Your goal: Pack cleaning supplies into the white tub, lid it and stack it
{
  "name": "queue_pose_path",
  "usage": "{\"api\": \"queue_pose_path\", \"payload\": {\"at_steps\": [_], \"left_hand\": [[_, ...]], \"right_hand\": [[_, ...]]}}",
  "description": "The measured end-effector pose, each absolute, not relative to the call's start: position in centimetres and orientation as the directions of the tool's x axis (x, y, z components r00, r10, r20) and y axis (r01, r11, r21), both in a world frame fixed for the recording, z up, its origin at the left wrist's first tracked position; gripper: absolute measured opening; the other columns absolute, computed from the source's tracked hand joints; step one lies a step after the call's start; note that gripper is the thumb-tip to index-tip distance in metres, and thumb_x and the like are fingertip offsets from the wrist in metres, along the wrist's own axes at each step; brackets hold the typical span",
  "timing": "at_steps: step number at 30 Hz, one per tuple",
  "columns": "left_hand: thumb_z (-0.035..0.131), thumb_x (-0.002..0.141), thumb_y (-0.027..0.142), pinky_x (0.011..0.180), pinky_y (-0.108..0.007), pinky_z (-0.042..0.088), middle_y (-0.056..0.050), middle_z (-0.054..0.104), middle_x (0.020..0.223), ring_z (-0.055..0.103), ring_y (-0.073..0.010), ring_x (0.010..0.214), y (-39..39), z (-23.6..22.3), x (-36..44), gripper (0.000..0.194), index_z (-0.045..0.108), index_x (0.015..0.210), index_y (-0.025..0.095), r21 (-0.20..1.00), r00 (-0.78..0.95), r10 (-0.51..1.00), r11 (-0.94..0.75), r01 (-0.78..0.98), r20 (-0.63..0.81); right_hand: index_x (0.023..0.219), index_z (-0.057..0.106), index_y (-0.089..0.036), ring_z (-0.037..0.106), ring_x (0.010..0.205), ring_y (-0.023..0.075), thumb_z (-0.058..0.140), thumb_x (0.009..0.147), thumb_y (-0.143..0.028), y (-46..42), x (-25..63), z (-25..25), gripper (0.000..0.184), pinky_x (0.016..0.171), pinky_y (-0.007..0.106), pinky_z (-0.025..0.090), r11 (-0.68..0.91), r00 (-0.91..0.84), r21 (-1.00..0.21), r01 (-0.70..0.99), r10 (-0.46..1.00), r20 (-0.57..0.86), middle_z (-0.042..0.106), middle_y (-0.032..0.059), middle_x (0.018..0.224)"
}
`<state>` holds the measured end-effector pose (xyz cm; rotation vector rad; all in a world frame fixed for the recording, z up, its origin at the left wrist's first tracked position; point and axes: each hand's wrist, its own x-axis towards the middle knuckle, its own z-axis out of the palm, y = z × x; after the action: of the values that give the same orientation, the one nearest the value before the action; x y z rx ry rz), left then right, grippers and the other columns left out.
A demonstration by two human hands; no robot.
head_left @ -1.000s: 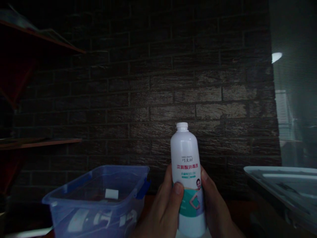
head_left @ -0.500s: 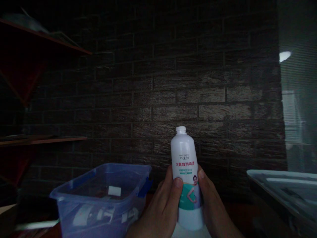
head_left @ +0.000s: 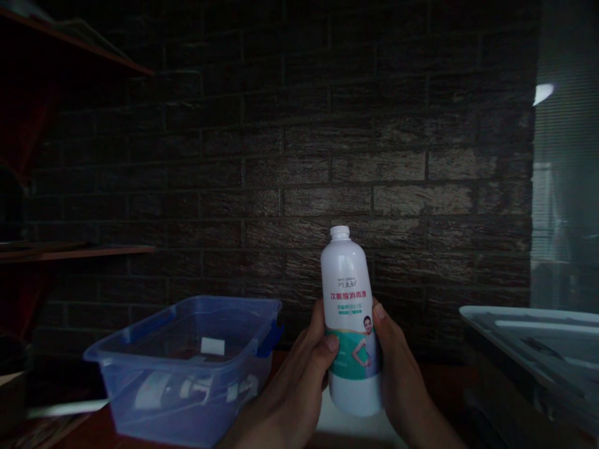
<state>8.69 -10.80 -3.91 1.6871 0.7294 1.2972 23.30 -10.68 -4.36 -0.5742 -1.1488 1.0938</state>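
Both hands are holding a white bottle (head_left: 349,312) upright in front of the person, cap uppermost and printed label facing the camera. The left hand (head_left: 299,380) is wrapping the lower left side of the bottle, its thumb lying across the green band of the label; the right hand (head_left: 397,368) is pressing the opposite side, fingertips reaching just past the label's right edge. Each hand is closed firmly on the bottle, and both forearms are rising from the bottom edge of the view.

The bottle's base is hanging clear above a pale sheet (head_left: 349,427) lying on the reddish table (head_left: 88,430). Left of the grip, near it but apart, a translucent blue plastic bin (head_left: 187,368) is standing open on the table. Right of the grip, well apart, a pale lid or tray (head_left: 538,349) is resting at a slant. Free space is lying between these two things and above the cap.

Behind the grip a dark brick wall (head_left: 327,137) is filling the view; wooden shelves (head_left: 75,252) are projecting at the far left. The lighting is dim.
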Motion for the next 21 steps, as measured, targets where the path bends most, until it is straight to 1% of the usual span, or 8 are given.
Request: {"api": "queue_pose_path", "payload": {"at_steps": [3, 6, 11, 13, 14, 16, 19, 21], "left_hand": [[0.045, 0.1, 0.057, 0.124, -0.053, 0.028, -0.008, 0.057, 0.152, 0.04, -0.0348, 0.149, -11.18, -3.67, 8.58, 0.062, 0.047, 0.154, 0.026, 0.894, 0.293, 0.851, -0.448, -0.026, 0.435], [0.045, 0.099, 0.061, 0.125, -0.055, 0.026, -0.008, 0.052, 0.157, 0.039, -0.035, 0.15, -11.48, -3.57, 8.55, 0.065, 0.044, 0.156, 0.028, 0.908, 0.299, 0.866, -0.419, -0.006, 0.402], [0.044, 0.099, 0.062, 0.127, -0.057, 0.018, -0.007, 0.041, 0.165, 0.025, -0.0346, 0.157, -11.59, -3.57, 8.61, 0.073, 0.033, 0.162, 0.026, 0.912, 0.288, 0.874, -0.411, 0.009, 0.391], [0.043, 0.1, 0.062, 0.127, -0.058, 0.018, -0.008, 0.04, 0.165, 0.022, -0.0353, 0.157, -11.56, -3.47, 8.49, 0.072, 0.035, 0.161, 0.025, 0.907, 0.285, 0.869, -0.422, -0.001, 0.404], [0.043, 0.1, 0.062, 0.126, -0.059, 0.019, -0.008, 0.041, 0.165, 0.023, -0.0359, 0.157, -11.53, -3.41, 8.4, 0.071, 0.036, 0.161, 0.024, 0.906, 0.289, 0.866, -0.424, -0.004, 0.407], [0.045, 0.1, 0.059, 0.124, -0.059, 0.026, -0.009, 0.046, 0.162, 0.027, -0.0372, 0.155, -11.42, -3.31, 8.19, 0.069, 0.039, 0.159, 0.024, 0.906, 0.32, 0.857, -0.422, -0.013, 0.404], [0.049, 0.101, 0.054, 0.118, -0.054, 0.039, -0.01, 0.055, 0.154, 0.041, -0.0377, 0.148, -11.16, -3.39, 8.1, 0.065, 0.041, 0.158, 0.024, 0.9, 0.35, 0.837, -0.434, -0.043, 0.42], [0.048, 0.101, 0.053, 0.114, -0.05, 0.045, -0.01, 0.06, 0.149, 0.05, -0.0367, 0.142, -11.0, -3.56, 8.27, 0.063, 0.043, 0.157, 0.024, 0.883, 0.338, 0.822, -0.464, -0.068, 0.458]], "right_hand": [[0.124, 0.07, -0.022, 0.076, 0.087, 0.0313, 0.057, 0.09, -0.072, -10.61, 23.19, -4.49, 0.062, 0.077, 0.043, 0.062, 0.4, 0.035, -0.835, -0.378, 0.907, 0.419, 0.079, 0.0084, 0.099], [0.125, 0.07, -0.023, 0.075, 0.091, 0.0318, 0.057, 0.09, -0.072, -10.59, 23.15, -4.48, 0.062, 0.077, 0.043, 0.062, 0.404, 0.039, -0.834, -0.375, 0.906, 0.421, 0.079, 0.0076, 0.101], [0.124, 0.071, -0.021, 0.075, 0.093, 0.0323, 0.06, 0.088, -0.073, -10.76, 23.28, -4.46, 0.064, 0.079, 0.043, 0.062, 0.392, 0.05, -0.841, -0.372, 0.913, 0.404, 0.079, 0.0089, 0.101], [0.123, 0.072, -0.019, 0.075, 0.093, 0.0323, 0.06, 0.087, -0.073, -10.74, 23.34, -4.53, 0.066, 0.08, 0.042, 0.062, 0.385, 0.057, -0.843, -0.375, 0.918, 0.393, 0.079, 0.0095, 0.099], [0.123, 0.072, -0.019, 0.075, 0.093, 0.0323, 0.061, 0.087, -0.072, -10.69, 23.35, -4.58, 0.065, 0.081, 0.042, 0.061, 0.382, 0.061, -0.844, -0.377, 0.919, 0.389, 0.079, 0.0094, 0.098], [0.122, 0.072, -0.019, 0.074, 0.093, 0.0319, 0.061, 0.087, -0.072, -10.52, 23.34, -4.67, 0.064, 0.081, 0.042, 0.061, 0.38, 0.066, -0.842, -0.383, 0.921, 0.385, 0.079, 0.0085, 0.097], [0.118, 0.073, -0.019, 0.074, 0.091, 0.0312, 0.061, 0.087, -0.071, -10.28, 23.24, -4.72, 0.062, 0.079, 0.042, 0.061, 0.374, 0.062, -0.842, -0.389, 0.922, 0.382, 0.078, 0.0079, 0.094], [0.114, 0.073, -0.018, 0.074, 0.088, 0.0306, 0.059, 0.088, -0.072, -10.32, 23.15, -4.64, 0.061, 0.078, 0.042, 0.06, 0.372, 0.045, -0.838, -0.399, 0.921, 0.387, 0.078, 0.0082, 0.092]]}}
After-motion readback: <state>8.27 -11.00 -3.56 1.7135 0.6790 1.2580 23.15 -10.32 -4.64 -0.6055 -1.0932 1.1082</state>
